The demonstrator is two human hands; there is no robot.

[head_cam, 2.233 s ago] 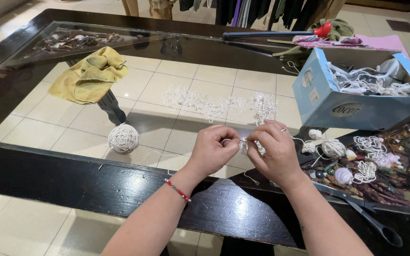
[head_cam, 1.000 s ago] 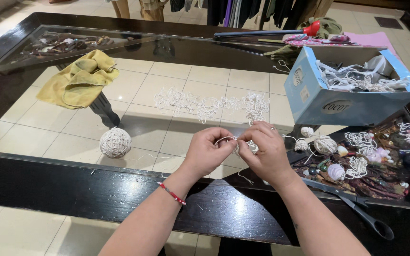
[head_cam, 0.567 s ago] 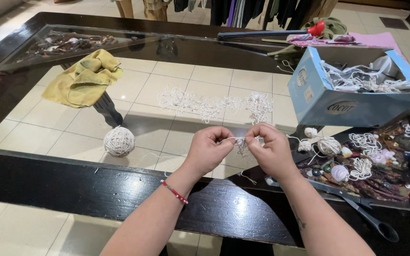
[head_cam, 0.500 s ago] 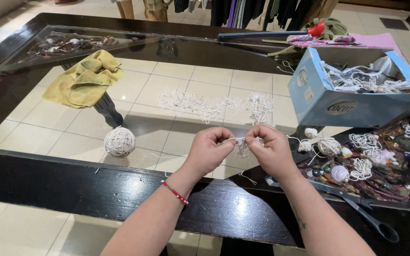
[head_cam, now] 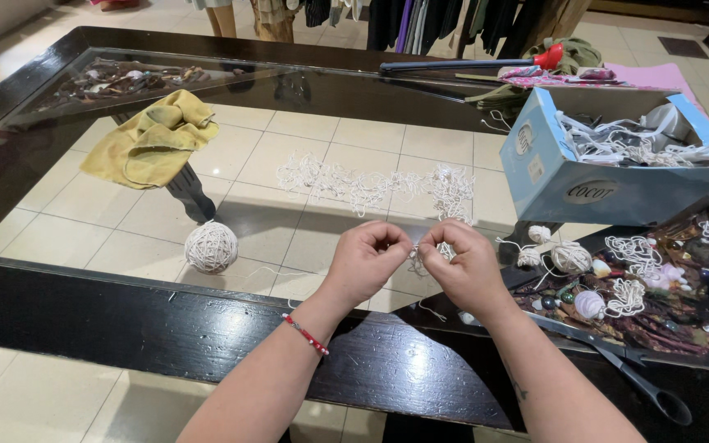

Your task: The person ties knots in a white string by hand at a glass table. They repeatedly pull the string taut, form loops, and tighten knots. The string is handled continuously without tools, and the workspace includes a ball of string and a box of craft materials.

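Glass-topped worktop (head_cam: pixel 59 221) with dark frame, tiled floor visible beneath.

Blue box (head_cam: pixel 609 164) of cord stands at right; yellow cloth (head_cam: pixel 153 139) at left; knotted cord strip (head_cam: pixel 371 182) at centre; ball of string (head_cam: pixel 211 246) near front edge. Left hand (head_cam: pixel 364 264) and right hand (head_cam: pixel 465 267), both clenched, pinch a small piece of white cord (head_cam: pixel 422 256) between them, just above the glass.

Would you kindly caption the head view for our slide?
Both hands, left hand and right hand, pinch white cord above a glass table.
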